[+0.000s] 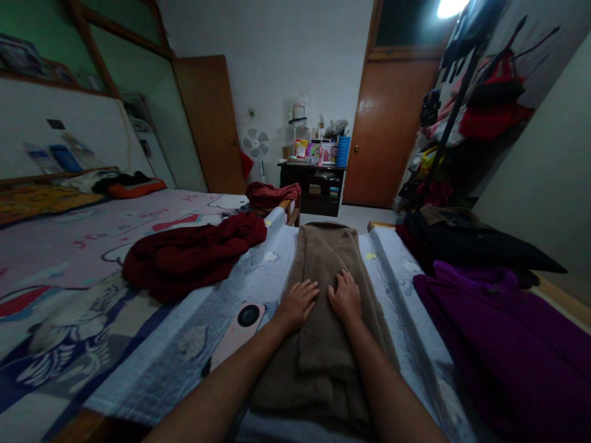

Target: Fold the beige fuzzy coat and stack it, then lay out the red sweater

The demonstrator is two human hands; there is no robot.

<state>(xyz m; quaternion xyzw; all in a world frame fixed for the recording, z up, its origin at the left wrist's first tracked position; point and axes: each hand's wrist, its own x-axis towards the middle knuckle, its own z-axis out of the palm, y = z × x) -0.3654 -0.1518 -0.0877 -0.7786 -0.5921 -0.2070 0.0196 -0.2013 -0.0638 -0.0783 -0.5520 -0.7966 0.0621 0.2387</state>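
Note:
A brown fleecy garment [323, 344] lies lengthwise in front of me, its sides folded inward into a long strip. My left hand [298, 304] rests flat on its left part, fingers stretched forward. On the right part lies my right hand [346, 296], palm down with the fingers apart. Neither hand grips anything. Beneath the garment is a pale blue patterned sheet [161, 344]. Close to my left forearm, a pink phone [240, 335] with a round dark camera ring lies on the sheet.
A crumpled dark red garment [194, 252] lies to the left, beside a bed with a pink cover [111, 237]. On the right are a folded purple garment [508, 344] and a dark folded stack [480, 243]. A black cabinet [314, 191] and a fan [256, 143] stand by the far wall.

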